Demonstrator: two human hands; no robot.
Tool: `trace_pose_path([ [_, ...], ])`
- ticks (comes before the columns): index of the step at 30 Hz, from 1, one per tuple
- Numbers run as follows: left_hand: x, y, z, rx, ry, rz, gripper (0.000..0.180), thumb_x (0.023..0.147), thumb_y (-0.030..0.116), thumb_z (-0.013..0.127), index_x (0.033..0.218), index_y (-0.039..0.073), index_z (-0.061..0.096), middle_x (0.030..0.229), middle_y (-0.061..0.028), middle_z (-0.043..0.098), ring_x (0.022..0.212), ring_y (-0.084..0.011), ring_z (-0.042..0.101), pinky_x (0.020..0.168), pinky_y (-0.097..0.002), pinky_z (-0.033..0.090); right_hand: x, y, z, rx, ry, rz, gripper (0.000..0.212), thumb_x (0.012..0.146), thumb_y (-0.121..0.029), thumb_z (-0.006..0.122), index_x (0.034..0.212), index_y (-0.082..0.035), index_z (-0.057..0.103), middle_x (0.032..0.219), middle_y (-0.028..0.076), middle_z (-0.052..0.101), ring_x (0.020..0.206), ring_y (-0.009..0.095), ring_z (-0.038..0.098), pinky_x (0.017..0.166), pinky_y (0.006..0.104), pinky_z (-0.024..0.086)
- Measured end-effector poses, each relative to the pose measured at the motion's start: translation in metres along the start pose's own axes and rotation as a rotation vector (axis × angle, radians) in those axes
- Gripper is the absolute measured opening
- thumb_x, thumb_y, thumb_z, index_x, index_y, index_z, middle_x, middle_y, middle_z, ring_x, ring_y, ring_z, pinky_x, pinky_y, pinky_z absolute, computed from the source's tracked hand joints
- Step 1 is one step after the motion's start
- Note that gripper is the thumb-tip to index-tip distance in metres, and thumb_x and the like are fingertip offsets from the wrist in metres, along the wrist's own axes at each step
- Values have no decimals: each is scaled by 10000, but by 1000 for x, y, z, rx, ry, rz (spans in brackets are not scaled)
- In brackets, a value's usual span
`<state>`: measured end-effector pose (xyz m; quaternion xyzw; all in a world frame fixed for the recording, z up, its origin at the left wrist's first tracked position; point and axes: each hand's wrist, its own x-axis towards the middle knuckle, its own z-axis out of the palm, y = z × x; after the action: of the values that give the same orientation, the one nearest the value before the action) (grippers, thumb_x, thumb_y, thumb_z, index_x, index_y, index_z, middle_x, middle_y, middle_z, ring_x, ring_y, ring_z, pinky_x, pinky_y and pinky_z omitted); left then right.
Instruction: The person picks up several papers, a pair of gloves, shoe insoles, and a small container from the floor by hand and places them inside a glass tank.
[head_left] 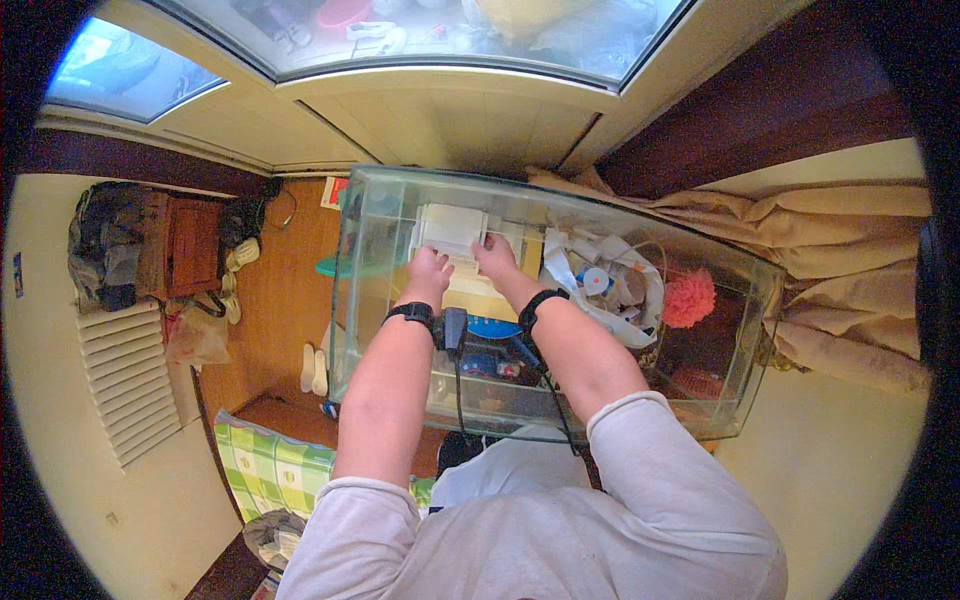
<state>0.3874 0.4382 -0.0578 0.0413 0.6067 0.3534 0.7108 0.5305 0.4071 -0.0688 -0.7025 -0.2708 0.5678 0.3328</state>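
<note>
A white box (452, 226) lies inside a long glass tank (555, 428), toward its far left part. My left hand (430, 270) is closed at the box's near left corner. At the near right edge of the same box, my right hand (496, 258) grips with its fingers curled. Below my hands, a pale yellow box (478, 292) shows between my wrists, with a blue round item (492, 327) nearer to me. Both wrists wear black bands, and dark cables hang from them. The undersides of my fingers are hidden.
A white plastic bag (640, 318) with small items sits in the tank's middle, beside a coral-pink pompom (690, 298). Glass walls surround the hands. Beige curtains (810, 260) hang at right. A wooden cabinet (192, 245) and white slippers (314, 369) are at left.
</note>
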Motion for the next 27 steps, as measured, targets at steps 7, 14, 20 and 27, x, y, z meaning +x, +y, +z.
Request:
trace_pose_path([
  [7,-72,23,45,-15,20,-181,464,856,299,317,1279,121,246,1291,-116,317,1194,-323,294,932,-494,272,-20,-14,-27,-25,60,114,493,763,-224,554,1203,-77,386,1114,73,484,928,244,500,701,428,456],
  [14,-146,33,61,8,96,-162,496,857,338,324,1306,159,208,1330,-122,269,1198,-309,299,942,-471,281,-86,-79,-57,284,-160,305,531,763,-218,555,1235,-98,347,1201,81,404,936,297,494,816,472,400],
  [20,-190,26,68,32,-117,-39,533,841,304,357,1300,65,228,1331,-138,261,1176,-299,328,924,-441,318,-114,-81,-67,44,70,-69,277,786,-202,525,1027,-67,501,940,54,539,773,189,546,646,386,472],
  [27,-264,38,14,-20,-156,93,301,829,249,411,1068,72,459,1042,-93,480,906,-247,500,792,-391,421,-200,-130,-21,227,103,-229,123,793,-112,502,892,-49,537,715,27,546,550,96,495,446,217,405],
])
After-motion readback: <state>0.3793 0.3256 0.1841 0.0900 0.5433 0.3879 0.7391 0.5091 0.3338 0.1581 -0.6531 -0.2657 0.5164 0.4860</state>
